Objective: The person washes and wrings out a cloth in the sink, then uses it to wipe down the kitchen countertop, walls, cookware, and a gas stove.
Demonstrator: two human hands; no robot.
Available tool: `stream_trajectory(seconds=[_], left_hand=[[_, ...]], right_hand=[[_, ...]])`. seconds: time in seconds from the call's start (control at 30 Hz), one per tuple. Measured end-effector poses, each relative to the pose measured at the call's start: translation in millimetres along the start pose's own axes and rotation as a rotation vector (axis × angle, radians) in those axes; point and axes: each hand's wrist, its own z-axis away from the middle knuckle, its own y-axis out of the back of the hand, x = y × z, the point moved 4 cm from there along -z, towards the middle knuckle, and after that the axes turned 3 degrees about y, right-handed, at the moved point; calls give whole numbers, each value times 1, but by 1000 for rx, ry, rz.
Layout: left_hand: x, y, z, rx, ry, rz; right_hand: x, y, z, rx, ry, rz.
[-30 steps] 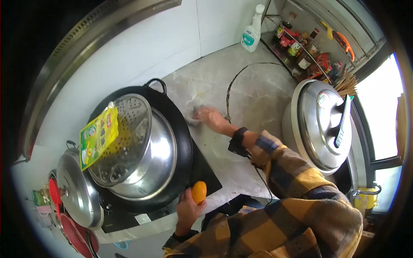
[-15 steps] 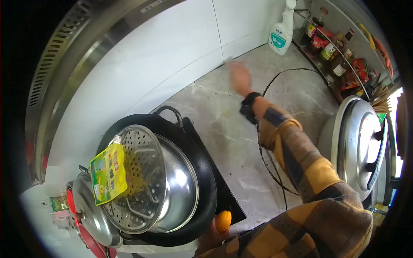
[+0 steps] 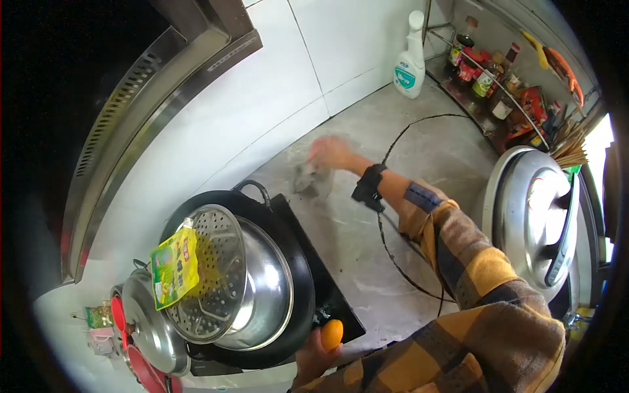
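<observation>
My right hand [image 3: 331, 154], blurred by motion, presses a crumpled grey cloth [image 3: 311, 182] onto the grey marbled counter [image 3: 367, 255], between the tiled wall and the wok's handle. A black band circles the right wrist. At the bottom, beside the black stove's front edge, my left hand [image 3: 316, 355] is closed around a smooth, oval orange object [image 3: 332, 335]. The black wok [image 3: 303, 295] stands on the stove and holds a shiny metal bowl [image 3: 268, 295]. A perforated steamer plate [image 3: 219, 288] leans over that bowl, with a yellow-green packet [image 3: 175, 267] on it.
A white spray bottle [image 3: 410, 62] stands by the wall. Sauce bottles fill a rack [image 3: 517, 105] at the upper right. Below it sits a large lidded pot [image 3: 534, 209]. A black cable [image 3: 393, 262] curves over the counter. Another lidded pot [image 3: 149, 321] is at lower left.
From half a second ago, my right hand has come back from near the wall toward the wok. The view has swung about, while my left hand keeps the orange object.
</observation>
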Motion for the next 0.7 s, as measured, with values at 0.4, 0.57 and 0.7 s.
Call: stream_trajectory(seconds=[0.4,0.57,0.7], left_hand=[[2,5,-3,-117,78,-10],[-4,0,-5,-229,143,58],[-5,-1,-10,-271,168,86]], right_hand=[[23,-8,37,505,134,662],[68,29,16,479,-201,-31],[143,94,-6,1094,-384,-669]])
